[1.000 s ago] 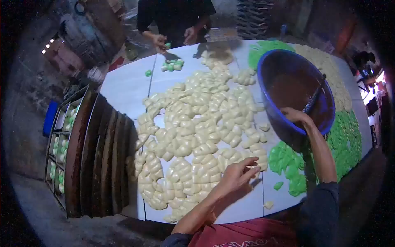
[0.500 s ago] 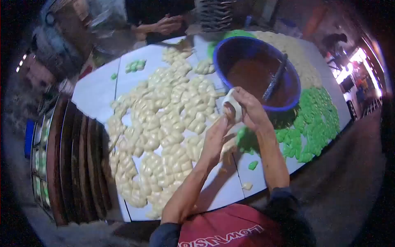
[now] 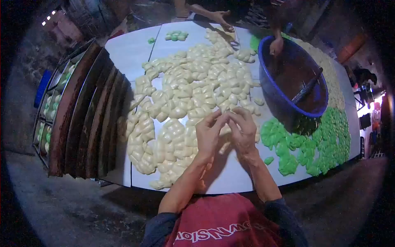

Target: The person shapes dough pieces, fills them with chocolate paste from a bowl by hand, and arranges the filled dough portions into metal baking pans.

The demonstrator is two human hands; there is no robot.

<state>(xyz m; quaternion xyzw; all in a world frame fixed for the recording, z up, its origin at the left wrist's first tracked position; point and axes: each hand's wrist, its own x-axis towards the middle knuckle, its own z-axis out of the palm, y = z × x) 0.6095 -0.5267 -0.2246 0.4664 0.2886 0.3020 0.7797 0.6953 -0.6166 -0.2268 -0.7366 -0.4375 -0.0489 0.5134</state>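
My left hand point(image 3: 210, 133) and my right hand point(image 3: 243, 131) meet fingertip to fingertip over the near middle of the table. Their fingers are pinched together, with a small bit of pale dough point(image 3: 225, 110) showing between the tips; the rest is hidden by the fingers. Beneath and to the left of them lie many pale cream dough pieces point(image 3: 177, 96), packed close together. On the right are flattened green dough pieces point(image 3: 284, 142). Behind these stands a blue basin point(image 3: 267, 78) of brown filling, with a dark utensil point(image 3: 306, 88) leaning in it.
Stacked dark trays point(image 3: 76, 111) stand on edge at the left, the outermost holding green and white pieces. Across the table, a co-worker's hand point(image 3: 276, 46) reaches into the basin and another hand point(image 3: 220, 17) hovers near the edge. A small green-and-white cluster point(image 3: 176, 36) lies at the back.
My right hand has left the basin and joined my left hand; the open dough piece with filling has been closed up between them. The co-worker's hand has come to the basin.
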